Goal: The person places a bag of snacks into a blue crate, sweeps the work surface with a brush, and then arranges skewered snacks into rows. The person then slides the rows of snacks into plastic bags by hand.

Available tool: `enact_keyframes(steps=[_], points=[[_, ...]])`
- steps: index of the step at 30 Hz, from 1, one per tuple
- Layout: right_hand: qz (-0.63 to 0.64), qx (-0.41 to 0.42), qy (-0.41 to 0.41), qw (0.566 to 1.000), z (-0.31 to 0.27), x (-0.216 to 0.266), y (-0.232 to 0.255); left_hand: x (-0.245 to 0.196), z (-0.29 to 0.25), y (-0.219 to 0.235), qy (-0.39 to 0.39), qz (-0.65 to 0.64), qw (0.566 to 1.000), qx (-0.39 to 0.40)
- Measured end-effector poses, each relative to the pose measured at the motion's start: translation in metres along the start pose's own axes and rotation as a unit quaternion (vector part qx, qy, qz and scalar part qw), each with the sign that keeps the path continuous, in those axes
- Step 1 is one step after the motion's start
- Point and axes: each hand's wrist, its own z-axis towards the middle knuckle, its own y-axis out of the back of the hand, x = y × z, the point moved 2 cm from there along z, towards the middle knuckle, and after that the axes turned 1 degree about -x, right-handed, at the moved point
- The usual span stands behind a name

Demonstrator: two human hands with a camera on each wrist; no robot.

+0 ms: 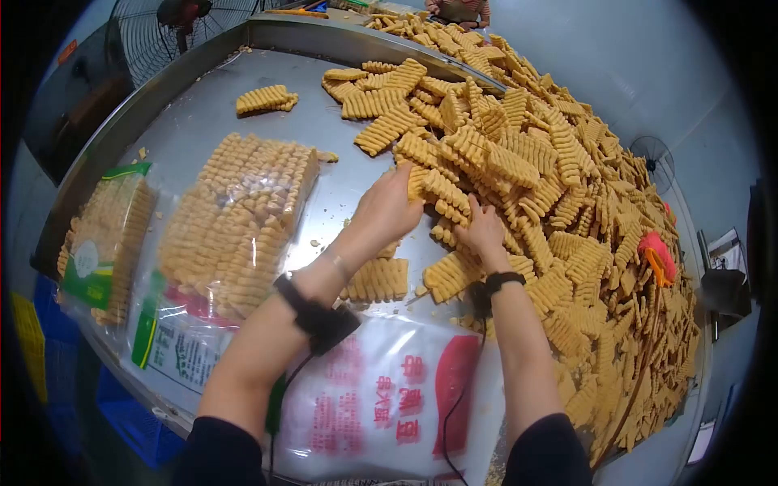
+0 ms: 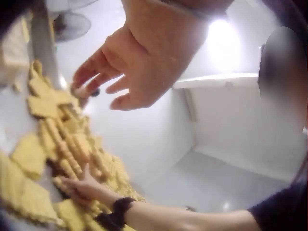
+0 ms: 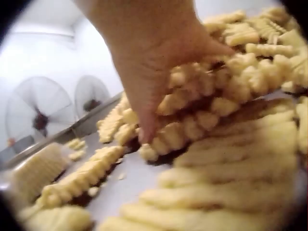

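Note:
Ridged yellow biscuit pieces (image 1: 444, 194) lie at the near-left edge of a large heap. My left hand (image 1: 393, 202) has its fingers bent at the left end of these pieces and grips there; in the left wrist view, this hand (image 2: 149, 62) hides its contact with them. At their lower right end is my right hand (image 1: 484, 231), thumb and fingers around them. The right wrist view shows this hand (image 3: 149, 57) holding a short row of pieces (image 3: 192, 127), its fingertips partly hidden behind them.
The heap (image 1: 567, 186) fills the metal tray's right side. Filled clear bags (image 1: 243, 211) (image 1: 113, 235) lie left, and a printed bag (image 1: 373, 397) lies in front. Loose biscuits (image 1: 377, 280) sit near my forearms; a pink object (image 1: 658, 255) rests on the heap. The tray rim (image 1: 113, 113) curves behind.

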Motion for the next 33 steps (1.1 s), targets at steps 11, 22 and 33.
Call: enact_keyframes(steps=[11, 22, 33], points=[[-0.089, 0.047, 0.194, 0.976, -0.184, -0.081, 0.115, 0.134, 0.136, -0.161, 0.393, -0.156, 0.903, -0.074], [0.332, -0.094, -0.281, 0.896, -0.426, -0.194, 0.167, -0.025, 0.043, -0.105, 0.230, -0.513, 0.821, 0.099], [0.632, -0.195, -0.436, 0.611, -0.593, -0.212, 0.134, 0.016, -0.044, -0.079, 0.327, -0.210, 0.914, 0.113]])
